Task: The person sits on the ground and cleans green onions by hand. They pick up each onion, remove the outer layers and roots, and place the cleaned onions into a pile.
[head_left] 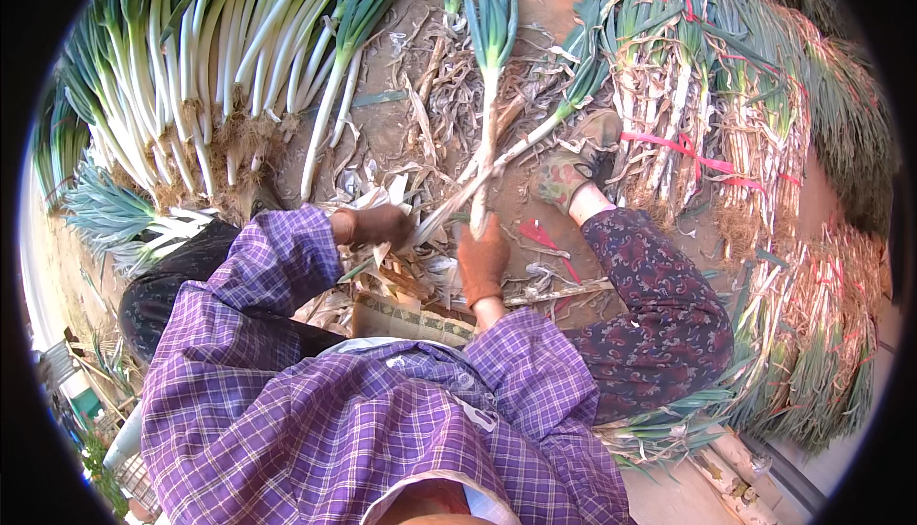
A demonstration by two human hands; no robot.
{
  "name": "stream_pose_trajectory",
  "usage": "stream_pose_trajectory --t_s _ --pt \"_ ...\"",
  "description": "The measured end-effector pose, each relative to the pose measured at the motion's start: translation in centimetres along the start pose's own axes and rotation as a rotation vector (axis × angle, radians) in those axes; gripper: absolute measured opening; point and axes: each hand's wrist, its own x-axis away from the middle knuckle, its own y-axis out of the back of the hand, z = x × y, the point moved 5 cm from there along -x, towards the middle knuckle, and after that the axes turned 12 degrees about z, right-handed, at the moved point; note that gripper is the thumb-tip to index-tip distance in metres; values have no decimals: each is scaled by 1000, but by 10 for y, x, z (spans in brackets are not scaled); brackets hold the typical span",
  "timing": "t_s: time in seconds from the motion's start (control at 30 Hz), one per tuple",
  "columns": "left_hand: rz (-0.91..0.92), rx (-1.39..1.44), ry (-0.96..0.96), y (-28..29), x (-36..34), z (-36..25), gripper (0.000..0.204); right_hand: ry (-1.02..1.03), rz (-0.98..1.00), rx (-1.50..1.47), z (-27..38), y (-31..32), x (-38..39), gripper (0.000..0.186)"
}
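Observation:
My right hand (482,262), in an orange-brown work glove, is closed round the lower end of a long green onion (489,109). Its green leaves point away from me. Level with it on the left, my left hand (373,226), gloved alike, is closed on a dry, pale outer leaf (444,212) that slants up to the onion's stalk. The left fingers are partly hidden. Another green onion (535,135) lies slantwise behind the held one, its leaves toward the upper right.
Many white-stalked green onions (229,66) with rooty ends lie at the far left. On the right are bundles (673,95) tied with pink-red ribbon (683,146). Dry peelings (435,95) litter the ground between. My shoe (564,179) stands near the bundles.

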Motion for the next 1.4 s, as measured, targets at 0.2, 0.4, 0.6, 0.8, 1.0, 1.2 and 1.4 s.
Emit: stream_pose_trajectory --t_s 0.2,0.4,0.6,0.8,1.0,1.2,1.4 --pt "-119 -210 128 22 40 69 11 158 137 324 10 -19 12 37" --pt "-941 769 210 139 -8 -12 49 138 520 414 25 -67 58 71" --pt "-930 1018 144 158 -12 -12 32 393 493 201 44 -47 38 52" --pt "-522 1011 -171 117 23 -59 46 49 402 -1110 20 13 -93 50" --pt "-631 1060 -221 95 1 -107 43 282 549 -1483 52 37 -110 34" --pt "-1135 1212 -215 87 -27 -115 14 355 305 -1532 47 69 -108 37" --pt "-942 207 -289 92 -16 -172 14 382 -196 -1561 16 167 -151 34"
